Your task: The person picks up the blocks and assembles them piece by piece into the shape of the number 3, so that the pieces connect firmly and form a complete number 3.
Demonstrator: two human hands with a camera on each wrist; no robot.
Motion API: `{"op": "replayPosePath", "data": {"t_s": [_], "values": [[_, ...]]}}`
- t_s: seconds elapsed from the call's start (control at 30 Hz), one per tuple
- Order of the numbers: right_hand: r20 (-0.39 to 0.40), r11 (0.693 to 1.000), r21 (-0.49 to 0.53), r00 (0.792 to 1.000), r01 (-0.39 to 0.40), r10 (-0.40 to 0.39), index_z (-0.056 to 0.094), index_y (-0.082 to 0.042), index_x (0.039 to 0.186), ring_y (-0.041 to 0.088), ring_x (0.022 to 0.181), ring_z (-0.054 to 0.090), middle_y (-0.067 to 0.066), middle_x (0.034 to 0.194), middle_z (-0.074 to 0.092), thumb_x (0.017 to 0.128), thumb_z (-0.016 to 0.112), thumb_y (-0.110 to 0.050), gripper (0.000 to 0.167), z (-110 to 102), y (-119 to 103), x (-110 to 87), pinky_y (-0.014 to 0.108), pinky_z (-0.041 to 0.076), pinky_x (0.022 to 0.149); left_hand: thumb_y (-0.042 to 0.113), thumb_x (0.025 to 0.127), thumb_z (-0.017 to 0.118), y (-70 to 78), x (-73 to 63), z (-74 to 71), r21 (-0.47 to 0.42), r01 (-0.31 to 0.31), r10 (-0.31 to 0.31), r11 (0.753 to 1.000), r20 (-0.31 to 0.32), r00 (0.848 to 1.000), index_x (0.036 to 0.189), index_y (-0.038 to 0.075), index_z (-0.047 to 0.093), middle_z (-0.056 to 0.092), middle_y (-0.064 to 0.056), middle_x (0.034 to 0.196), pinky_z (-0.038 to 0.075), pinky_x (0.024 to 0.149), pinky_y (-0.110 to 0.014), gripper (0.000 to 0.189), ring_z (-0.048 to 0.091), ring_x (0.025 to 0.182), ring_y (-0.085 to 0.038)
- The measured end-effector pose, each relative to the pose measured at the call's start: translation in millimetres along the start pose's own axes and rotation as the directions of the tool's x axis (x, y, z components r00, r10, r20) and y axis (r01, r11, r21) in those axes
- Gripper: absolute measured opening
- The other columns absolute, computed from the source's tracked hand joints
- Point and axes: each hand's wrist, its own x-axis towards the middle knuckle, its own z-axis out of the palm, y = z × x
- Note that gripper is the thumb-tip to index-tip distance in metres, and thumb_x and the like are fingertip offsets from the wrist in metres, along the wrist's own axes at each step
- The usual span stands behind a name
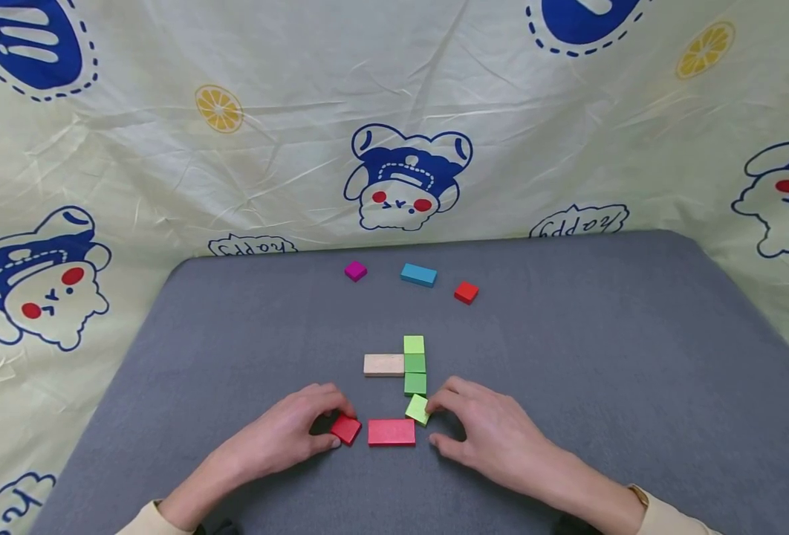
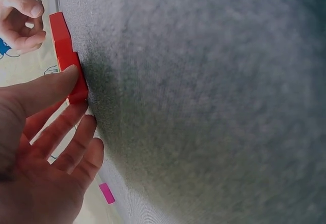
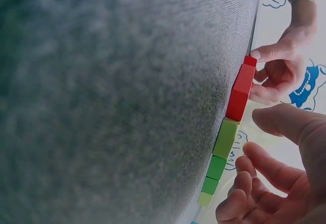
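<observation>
My left hand (image 1: 294,427) pinches a small red block (image 1: 346,429) between thumb and fingers; it sits turned at an angle on the table. Just right of it lies a longer red block (image 1: 391,432). A light green block (image 1: 417,409), also turned askew, is above that block's right end. My right hand (image 1: 495,435) is beside the light green block, index fingertip right at its edge, thumb apart from the fingers and nothing gripped. In the right wrist view, a wide gap separates the right thumb (image 3: 272,119) from the fingers.
Two green blocks (image 1: 415,384) and a light green block (image 1: 414,345) form a column, with a plain wooden block (image 1: 384,365) against its left side. Farther back lie a magenta block (image 1: 356,271), a blue block (image 1: 418,275) and another red block (image 1: 466,293) on the grey table (image 1: 602,334).
</observation>
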Motion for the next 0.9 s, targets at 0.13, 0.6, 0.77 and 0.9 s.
{"op": "replayPosePath", "data": {"t_s": [0.13,0.6,0.77,0.9], "values": [[-0.023,1.000,0.006,1.000,0.007,-0.007,0.069,-0.026,0.104,0.003,0.086,0.055,-0.016,0.099,0.057,0.078,0.081,-0.030,0.029,-0.6,2.8,-2.2,0.027,0.050,0.068,0.007,0.084,0.075,-1.3,1.5,-0.6,-0.012,-0.031,0.031,0.999,0.005,1.000,0.107,0.028,0.065,0.056,0.018,0.103,0.046,0.088,-0.032,0.033,0.052,0.098,-0.008],[-0.070,1.000,0.020,0.998,0.012,-0.011,0.068,-0.027,0.104,0.002,0.081,0.053,-0.018,0.100,0.057,0.080,0.080,-0.028,0.026,-2.9,10.5,-9.1,0.028,0.047,0.067,0.003,0.081,0.077,-3.4,5.8,-1.4,-0.049,-0.096,0.096,0.994,0.004,0.995,0.107,0.027,0.065,0.057,0.017,0.102,0.046,0.088,-0.032,0.038,0.054,0.096,-0.008],[-0.086,1.000,0.023,0.996,0.011,-0.009,0.068,-0.027,0.103,0.000,0.071,0.046,-0.019,0.098,0.056,0.081,0.078,-0.026,0.024,-4.0,13.2,-11.3,0.023,0.042,0.060,0.002,0.081,0.077,-3.3,7.3,-1.7,-0.081,-0.096,0.098,0.992,0.027,0.995,0.108,0.027,0.066,0.058,0.017,0.104,0.047,0.088,-0.032,0.038,0.055,0.096,-0.008],[-0.077,1.000,0.030,0.997,0.008,-0.006,0.068,-0.027,0.102,0.000,0.071,0.045,-0.019,0.097,0.055,0.081,0.078,-0.026,0.024,-4.5,14.5,-12.2,0.022,0.041,0.059,0.002,0.082,0.076,-3.9,8.6,-1.9,-0.098,-0.103,0.107,0.990,0.035,0.994,0.108,0.027,0.066,0.058,0.018,0.104,0.047,0.088,-0.032,0.038,0.055,0.096,-0.007]]}}
